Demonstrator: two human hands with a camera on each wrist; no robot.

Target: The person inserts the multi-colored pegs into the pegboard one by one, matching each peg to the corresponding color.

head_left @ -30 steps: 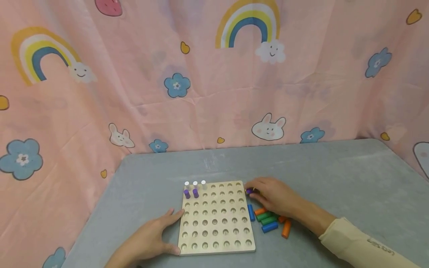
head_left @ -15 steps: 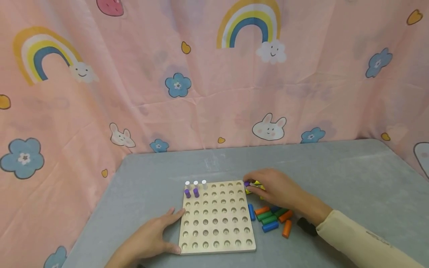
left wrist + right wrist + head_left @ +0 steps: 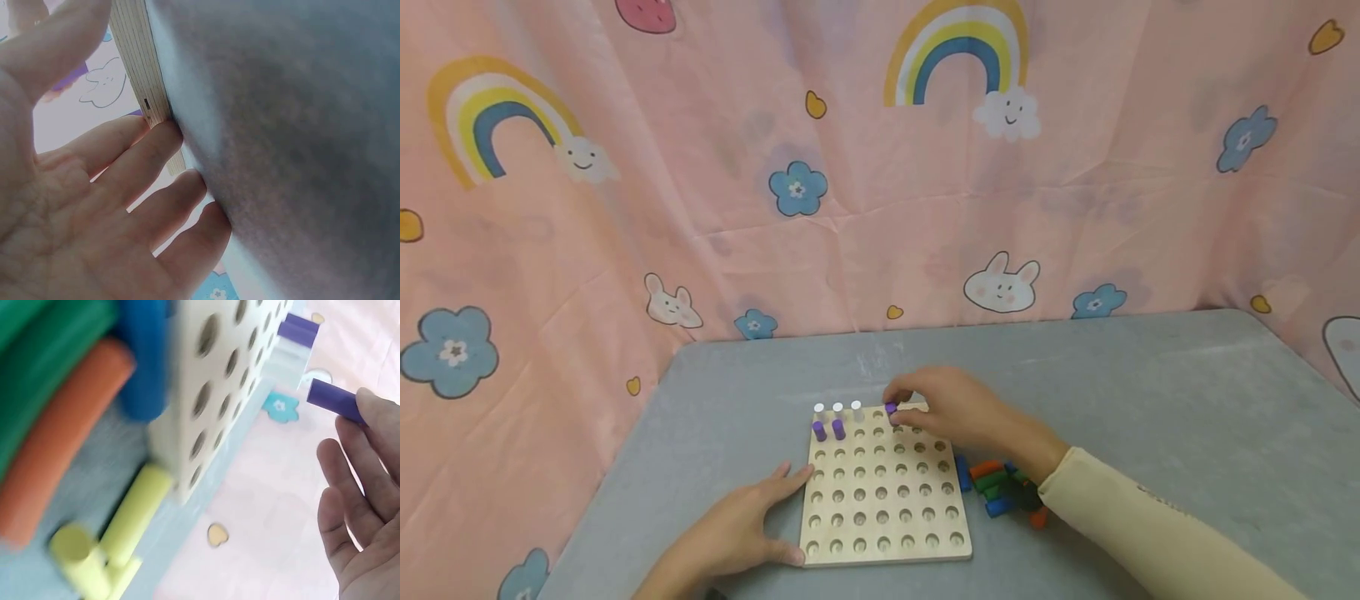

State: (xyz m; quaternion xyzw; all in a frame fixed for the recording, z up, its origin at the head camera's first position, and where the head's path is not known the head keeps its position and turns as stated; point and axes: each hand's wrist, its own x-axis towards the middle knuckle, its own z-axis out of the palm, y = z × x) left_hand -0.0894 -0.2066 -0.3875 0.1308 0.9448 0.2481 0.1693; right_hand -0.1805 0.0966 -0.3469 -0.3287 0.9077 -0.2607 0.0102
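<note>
A square wooden pegboard (image 3: 880, 504) with rows of round holes lies on the table. Three white pegs (image 3: 838, 410) stand in its back row, and two purple pegs (image 3: 819, 432) stand in the row before them, at the left. Between thumb and fingertips my right hand (image 3: 955, 408) pinches another purple peg (image 3: 333, 400), held above the back right part of the board, apart from the holes. My left hand (image 3: 741, 529) touches the board's left edge with spread fingers; in the left wrist view its fingertips (image 3: 165, 131) rest by the wooden side.
Right of the board lies a pile of loose pegs: green (image 3: 990, 482), orange (image 3: 985, 469) and blue (image 3: 964, 473), partly hidden by my right forearm. Several yellow pegs (image 3: 136, 512) lie near the board's corner in the right wrist view. A patterned pink curtain (image 3: 880, 208) hangs behind the table.
My right hand has lifted the purple peg from beside the board and carried it left over the back rows. The left hand has stayed at the board's left edge.
</note>
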